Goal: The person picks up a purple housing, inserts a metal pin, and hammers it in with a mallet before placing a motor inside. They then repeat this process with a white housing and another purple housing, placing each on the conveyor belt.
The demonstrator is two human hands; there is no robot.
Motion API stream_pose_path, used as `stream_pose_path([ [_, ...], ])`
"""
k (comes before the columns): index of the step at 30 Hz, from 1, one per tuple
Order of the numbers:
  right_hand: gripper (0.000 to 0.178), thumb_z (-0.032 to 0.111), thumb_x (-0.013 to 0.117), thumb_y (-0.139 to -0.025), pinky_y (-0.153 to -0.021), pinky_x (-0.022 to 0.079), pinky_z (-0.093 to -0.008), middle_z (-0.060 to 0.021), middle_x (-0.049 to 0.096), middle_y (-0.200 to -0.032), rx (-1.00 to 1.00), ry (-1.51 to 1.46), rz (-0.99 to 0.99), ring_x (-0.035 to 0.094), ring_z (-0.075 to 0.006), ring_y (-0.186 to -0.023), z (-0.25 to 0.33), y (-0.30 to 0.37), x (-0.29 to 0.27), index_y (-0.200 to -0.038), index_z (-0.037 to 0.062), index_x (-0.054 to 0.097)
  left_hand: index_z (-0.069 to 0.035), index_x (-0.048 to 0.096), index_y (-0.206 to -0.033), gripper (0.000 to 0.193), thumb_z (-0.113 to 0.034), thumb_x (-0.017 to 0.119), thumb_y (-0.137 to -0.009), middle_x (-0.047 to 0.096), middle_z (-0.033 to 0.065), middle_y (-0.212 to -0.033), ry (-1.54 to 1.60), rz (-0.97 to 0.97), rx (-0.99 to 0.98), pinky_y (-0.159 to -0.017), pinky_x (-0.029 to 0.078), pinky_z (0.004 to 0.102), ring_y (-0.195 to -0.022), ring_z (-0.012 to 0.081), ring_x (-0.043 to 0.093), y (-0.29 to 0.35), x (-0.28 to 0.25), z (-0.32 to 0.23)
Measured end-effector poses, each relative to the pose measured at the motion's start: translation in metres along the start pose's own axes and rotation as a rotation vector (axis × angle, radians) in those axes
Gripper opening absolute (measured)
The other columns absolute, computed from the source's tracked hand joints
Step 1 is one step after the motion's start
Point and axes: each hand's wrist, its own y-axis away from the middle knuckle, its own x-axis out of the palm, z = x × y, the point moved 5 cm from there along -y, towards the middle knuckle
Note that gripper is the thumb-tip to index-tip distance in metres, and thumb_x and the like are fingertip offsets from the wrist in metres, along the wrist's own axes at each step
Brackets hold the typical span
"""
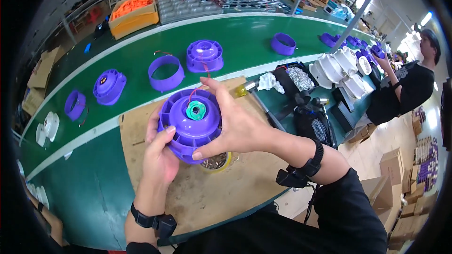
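Between my two hands is a round purple plastic housing [190,129] with a ribbed rim, a green hub at its centre and a thin red wire. My left hand [162,153] grips its near left side, thumb on the rim. My right hand [235,122] clasps its right side, fingers reaching over the far edge and thumb on the near rim. Partly hidden beneath the housing, a yellow-rimmed tub [217,162] of small metal screws stands on the brown cardboard sheet [226,193].
Purple rings [166,73] and purple housings [205,56] stand on the green conveyor belt [245,33]. To the right lie a yellow-handled screwdriver [246,88], a container of silvery small parts [300,79] and stacked white housings [341,70]. Another person [405,75] works at the far right.
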Motion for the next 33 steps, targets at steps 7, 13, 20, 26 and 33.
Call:
stream_pose_path([
  [7,0.125,0.044,0.096,-0.055,-0.109,0.041,-0.0393,-0.0265,0.050,-0.131,-0.059,-0.117,-0.207,0.051,-0.0331,-0.126,-0.035,-0.028,-0.058,-0.142,-0.0083,0.023,-0.003,0.032,-0.148,0.060,-0.017,0.057,-0.095,0.041,0.0186,-0.148,-0.026,0.066,-0.046,-0.108,0.041,0.0404,-0.132,0.0279,0.048,-0.005,-0.005,0.003],
  [13,0.132,0.052,0.095,-0.055,-0.101,0.048,-0.0391,-0.0309,0.051,-0.130,0.240,0.155,-0.495,0.057,-0.0357,-0.119,-0.164,-0.074,-0.150,-0.141,-0.0140,0.021,-0.003,0.048,-0.132,0.038,-0.011,0.056,-0.096,0.061,0.0124,-0.125,-0.306,-0.100,0.072,-0.086,0.049,0.0312,-0.104,0.0172,0.061,-0.021,-0.040,0.005],
  [20,0.141,0.066,0.089,-0.052,-0.103,0.048,-0.0444,-0.0355,0.042,-0.139,0.788,0.369,-0.613,0.052,-0.0439,-0.126,-0.250,-0.110,-0.182,-0.145,-0.0102,0.015,-0.004,0.051,-0.125,0.029,-0.006,0.055,-0.096,0.064,0.0085,-0.113,-0.365,-0.204,0.097,-0.079,0.049,0.0263,-0.090,0.0133,0.062,-0.031,-0.065,0.002],
  [26,0.130,0.047,0.095,-0.057,-0.110,0.044,-0.0454,-0.0305,0.026,-0.151,1.092,0.292,-0.639,0.046,-0.0421,-0.133,-0.295,-0.131,-0.175,-0.149,0.0067,0.012,-0.004,0.055,-0.119,0.025,-0.005,0.054,-0.095,0.066,0.0077,-0.107,-0.337,-0.250,0.127,-0.077,0.048,0.0251,-0.089,0.0129,0.062,-0.028,-0.083,-0.014],
  [33,0.090,0.071,0.053,-0.086,-0.112,0.037,-0.0397,-0.0090,0.052,-0.146,1.177,0.988,-0.134,0.051,-0.0272,-0.134,-0.397,-0.163,-0.162,-0.148,0.0072,0.039,-0.005,0.055,-0.119,0.025,-0.011,0.059,-0.095,0.067,0.0065,-0.105,-0.428,-0.312,0.140,-0.078,0.047,0.0275,-0.090,0.0130,0.062,-0.021,-0.089,-0.022],
])
